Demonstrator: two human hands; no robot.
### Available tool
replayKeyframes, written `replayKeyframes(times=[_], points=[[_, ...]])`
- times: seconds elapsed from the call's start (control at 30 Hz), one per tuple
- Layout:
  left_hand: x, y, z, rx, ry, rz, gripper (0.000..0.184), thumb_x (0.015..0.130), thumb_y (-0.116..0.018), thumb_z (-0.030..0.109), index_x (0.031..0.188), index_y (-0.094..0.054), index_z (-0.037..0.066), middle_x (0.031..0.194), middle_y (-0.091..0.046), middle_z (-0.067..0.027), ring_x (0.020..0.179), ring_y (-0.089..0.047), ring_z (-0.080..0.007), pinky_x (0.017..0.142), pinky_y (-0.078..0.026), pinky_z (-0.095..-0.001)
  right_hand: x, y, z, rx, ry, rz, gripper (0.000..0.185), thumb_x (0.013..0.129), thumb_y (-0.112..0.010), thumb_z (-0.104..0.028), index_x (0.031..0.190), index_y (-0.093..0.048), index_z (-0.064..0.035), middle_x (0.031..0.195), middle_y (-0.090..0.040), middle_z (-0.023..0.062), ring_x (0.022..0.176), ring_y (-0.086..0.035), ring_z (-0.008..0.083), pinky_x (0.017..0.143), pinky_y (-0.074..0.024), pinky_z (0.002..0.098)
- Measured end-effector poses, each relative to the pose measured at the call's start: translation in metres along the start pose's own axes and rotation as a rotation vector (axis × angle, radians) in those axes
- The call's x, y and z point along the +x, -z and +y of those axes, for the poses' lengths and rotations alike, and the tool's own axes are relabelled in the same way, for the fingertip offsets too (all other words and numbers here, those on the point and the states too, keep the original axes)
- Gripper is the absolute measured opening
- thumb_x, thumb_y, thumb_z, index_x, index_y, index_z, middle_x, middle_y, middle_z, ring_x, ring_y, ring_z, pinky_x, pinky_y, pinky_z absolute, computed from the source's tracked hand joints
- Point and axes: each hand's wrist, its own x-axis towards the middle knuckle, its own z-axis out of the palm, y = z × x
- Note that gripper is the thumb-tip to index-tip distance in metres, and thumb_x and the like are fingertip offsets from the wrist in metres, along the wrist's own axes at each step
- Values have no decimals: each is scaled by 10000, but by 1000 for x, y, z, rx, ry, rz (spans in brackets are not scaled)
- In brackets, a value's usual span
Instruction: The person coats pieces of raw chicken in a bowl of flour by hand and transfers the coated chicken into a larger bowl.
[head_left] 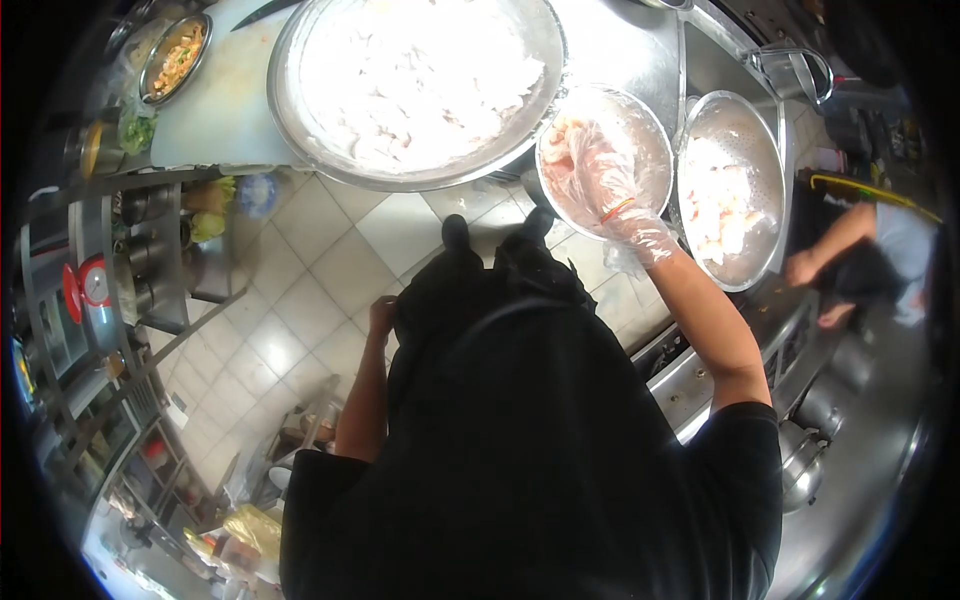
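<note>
My right hand point(596, 178), in a clear plastic glove with an orange band at the wrist, reaches down into a round metal bowl point(655, 128). Its fingers are curled around pale pink raw meat pieces point(562, 140); glare and the wrinkled plastic partly hide the fingertips. Left of that bowl, a wide metal basin point(283, 92) holds white, powder-coated pieces point(400, 90). On the right, an oval metal basin point(772, 190) contains more pale pink pieces point(722, 205) in whitish liquid. My bare left hand point(382, 315) hangs low beside my black apron, fingers curled in, with nothing visible in it.
A cutting board point(215, 110) bears a knife point(266, 13) and a small bowl of chopped food point(177, 60). A metal-framed strainer or basket point(795, 72) sits at far right. Another person's arm point(840, 240) is near the right-hand counter. Shelving with a red scale point(94, 282) stands left.
</note>
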Motion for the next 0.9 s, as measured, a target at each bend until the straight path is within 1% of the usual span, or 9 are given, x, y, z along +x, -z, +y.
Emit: replayKeyframes(times=[0.03, 0.1, 0.27, 0.33, 0.37, 0.43, 0.5, 0.6, 0.9], points=[[-5, 2, 9, -3, 4, -1, 161, 714, -624, 118, 841, -628, 19, 812, -638, -90, 693, -607, -158, 610, -477, -275, -2, 10, -20, -378, 118, 22, 177, 809, -473, -183, 886, -530, -34, 844, -562, 166, 812, -538, 330, 712, -431, 413], [-16, 6, 30, -179, 171, -52, 164, 719, -615, 108, 863, -618, 29, 816, -630, -94, 636, -595, -149, 547, -471, -265, 4, -1, -17, -388, 58, 8, 188, 803, -486, -182, 910, -531, -35, 868, -559, 175, 819, -537, 342, 728, -433, 418], [-3, 8, 22, -291, 119, -69, 144, 732, -582, 78, 869, -604, 38, 752, -600, -70, 570, -562, -127, 465, -435, -248, 12, 16, -8, -351, -88, 3, 239, 803, -525, -180, 999, -536, -44, 938, -569, 172, 847, -560, 323, 761, -450, 387], [-9, 10, 23, -276, 83, -51, 136, 737, -571, 71, 866, -601, 37, 728, -590, -60, 561, -553, -120, 451, -424, -247, 5, 46, -6, 456, -265, -71, 239, 804, -552, -173, 995, -559, -31, 925, -590, 129, 861, -573, 241, 746, -462, 330], [-12, 12, 25, -328, 133, -50, 138, 738, -565, 66, 870, -598, 43, 712, -580, -52, 552, -546, -117, 442, -418, -245, 3, 52, -9, 450, -264, -78, 239, 804, -552, -173, 995, -559, -31, 925, -590, 129, 861, -573, 241, 746, -462, 330], [-7, 12, 17, -399, 149, -71, 144, 747, -560, 62, 886, -597, 63, 708, -581, -46, 539, -533, -110, 433, -409, -239, -2, 64, -8, 1237, -386, -46, 213, 790, -586, -148, 950, -575, -8, 895, -594, 89, 836, -563, 167, 705, -468, 290], [-12, 11, 23, -330, 193, -70, 134, 752, -562, 66, 881, -597, 70, 711, -584, -46, 536, -529, -107, 435, -410, -236, -7, 66, -3, 1485, -377, -17, 219, 789, -586, -150, 954, -572, -7, 892, -594, 89, 829, -563, 166, 700, -468, 289], [-12, 13, 31, -123, 223, -48, 110, 765, -568, 82, 870, -598, 78, 717, -591, -49, 538, -523, -101, 443, -419, -236, -14, 67, 4, 1522, -308, 49, 229, 788, -586, -154, 960, -568, -5, 888, -594, 89, 819, -564, 165, 692, -468, 289], [-10, 23, 54, -283, 198, -83, 153, 771, -527, 63, 912, -585, 75, 726, -599, -49, 564, -552, -117, 466, -446, -253, -31, 47, 18, 1261, -233, 263, 257, 784, -586, -165, 978, -555, 1, 876, -594, 90, 788, -565, 162, 669, -466, 286]])
